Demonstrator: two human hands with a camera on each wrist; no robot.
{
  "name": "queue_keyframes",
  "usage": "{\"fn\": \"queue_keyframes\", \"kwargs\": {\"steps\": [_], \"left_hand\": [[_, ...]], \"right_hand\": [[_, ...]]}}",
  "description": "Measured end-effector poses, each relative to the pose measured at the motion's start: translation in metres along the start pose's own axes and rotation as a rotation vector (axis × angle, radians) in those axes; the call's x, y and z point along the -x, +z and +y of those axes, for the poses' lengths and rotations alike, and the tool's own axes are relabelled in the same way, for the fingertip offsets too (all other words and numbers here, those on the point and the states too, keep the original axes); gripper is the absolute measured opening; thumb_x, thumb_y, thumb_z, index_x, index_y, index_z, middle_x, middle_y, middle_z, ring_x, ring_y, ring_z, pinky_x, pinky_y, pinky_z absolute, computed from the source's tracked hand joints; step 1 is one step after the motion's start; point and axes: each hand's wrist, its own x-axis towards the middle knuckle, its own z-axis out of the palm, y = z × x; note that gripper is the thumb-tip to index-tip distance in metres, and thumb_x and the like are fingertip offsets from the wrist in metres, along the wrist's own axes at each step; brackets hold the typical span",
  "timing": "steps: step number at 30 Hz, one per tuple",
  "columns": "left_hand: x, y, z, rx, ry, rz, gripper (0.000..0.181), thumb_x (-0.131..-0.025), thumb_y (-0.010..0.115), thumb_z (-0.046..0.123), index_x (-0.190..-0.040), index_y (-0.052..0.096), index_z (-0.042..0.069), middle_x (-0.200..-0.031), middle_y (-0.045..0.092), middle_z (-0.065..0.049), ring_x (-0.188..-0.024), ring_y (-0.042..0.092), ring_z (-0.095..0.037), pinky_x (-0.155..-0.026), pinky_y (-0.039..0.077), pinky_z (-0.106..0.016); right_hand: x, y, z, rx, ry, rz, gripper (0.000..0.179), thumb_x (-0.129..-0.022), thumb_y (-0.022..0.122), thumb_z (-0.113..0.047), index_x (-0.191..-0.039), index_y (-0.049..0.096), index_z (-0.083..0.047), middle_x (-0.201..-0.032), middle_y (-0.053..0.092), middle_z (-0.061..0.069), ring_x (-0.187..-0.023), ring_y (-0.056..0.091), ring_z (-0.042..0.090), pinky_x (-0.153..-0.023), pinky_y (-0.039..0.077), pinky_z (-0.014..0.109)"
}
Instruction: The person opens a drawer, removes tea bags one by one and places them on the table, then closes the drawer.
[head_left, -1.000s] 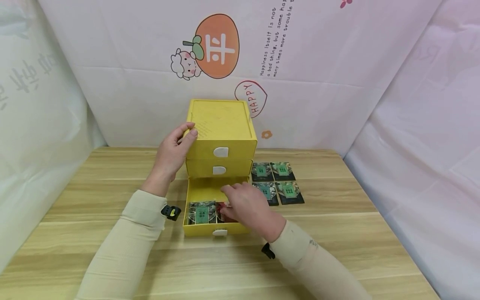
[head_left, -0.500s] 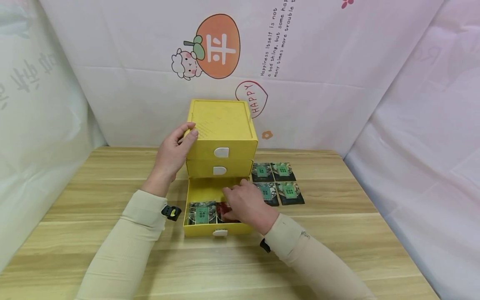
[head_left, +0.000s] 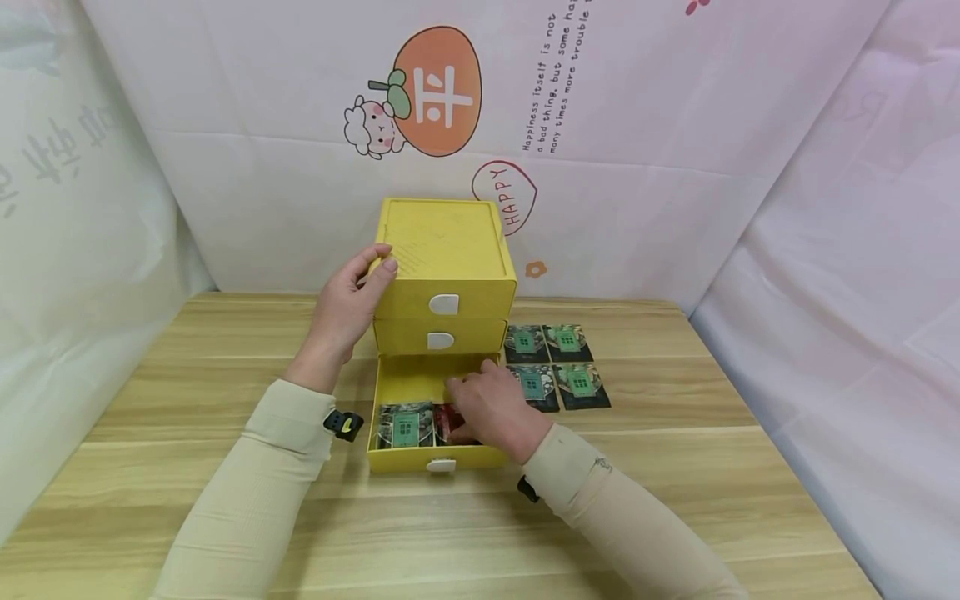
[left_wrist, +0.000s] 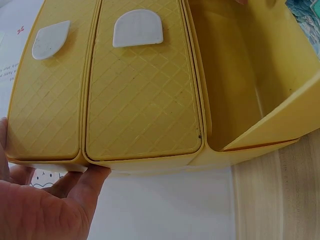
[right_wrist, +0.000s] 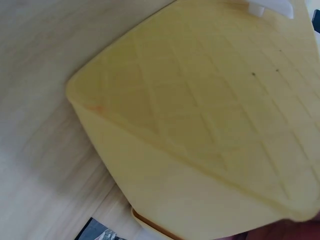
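Observation:
A yellow three-tier drawer box [head_left: 442, 242] stands on the wooden table, its bottom drawer [head_left: 401, 460] pulled out. My left hand [head_left: 343, 302] holds the upper left edge of the box; in the left wrist view its fingers [left_wrist: 92, 186] lie against the side wall. Inside the drawer, a dark square sachet with a green label [head_left: 405, 427] lies at the left. Beside it is a red sachet [head_left: 444, 421], partly covered by my right hand [head_left: 495, 408], whose bent fingers and thumb hold it. The right wrist view shows mainly the drawer's front and side; the fingertips are hidden there.
Several dark square sachets [head_left: 577, 385] with green or teal labels lie in two rows right of the box. The upper drawers are closed and carry white tabs [head_left: 443, 304]. A printed white cloth [head_left: 615, 217] hangs behind the table [head_left: 637, 483].
My right hand has shifted slightly within the drawer, its forearm moving a little left, and stays at the red sachet. My left hand keeps its place on the box.

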Motion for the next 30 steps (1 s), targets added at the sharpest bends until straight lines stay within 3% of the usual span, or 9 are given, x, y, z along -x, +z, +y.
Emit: {"fn": "queue_keyframes", "kwargs": {"steps": [8, 17, 30], "left_hand": [[-0.0003, -0.0006, 0.0006, 0.007, -0.004, -0.005, 0.064, -0.100, 0.054, 0.067, -0.154, 0.051, 0.032, -0.159, 0.049, -0.003, -0.147, 0.045, -0.027, -0.117, 0.039, -0.056], [0.0004, -0.0004, 0.0008, 0.000, -0.004, -0.006, 0.064, -0.100, 0.054, 0.066, -0.154, 0.051, 0.032, -0.161, 0.047, -0.002, -0.149, 0.043, -0.027, -0.118, 0.038, -0.056], [0.0004, -0.0001, -0.0002, 0.008, 0.002, -0.009, 0.064, -0.101, 0.054, 0.065, -0.155, 0.050, 0.031, -0.161, 0.046, -0.002, -0.149, 0.042, -0.027, -0.118, 0.037, -0.056]], "right_hand": [[-0.0002, 0.0020, 0.0002, -0.004, 0.008, -0.017, 0.053, -0.074, 0.084, -0.067, -0.083, 0.058, -0.021, -0.064, 0.057, -0.009, -0.062, 0.043, 0.013, -0.067, 0.031, 0.030], [-0.0022, 0.0047, -0.0021, 0.021, 0.029, -0.064, 0.052, -0.074, 0.082, -0.068, -0.085, 0.061, -0.022, -0.066, 0.063, -0.008, -0.067, 0.044, 0.015, -0.065, 0.033, 0.030], [-0.0007, 0.0048, -0.0039, 0.052, 0.027, -0.046, 0.050, -0.074, 0.082, -0.069, -0.085, 0.066, -0.023, -0.067, 0.066, -0.008, -0.067, 0.048, 0.015, -0.064, 0.037, 0.030]]}}
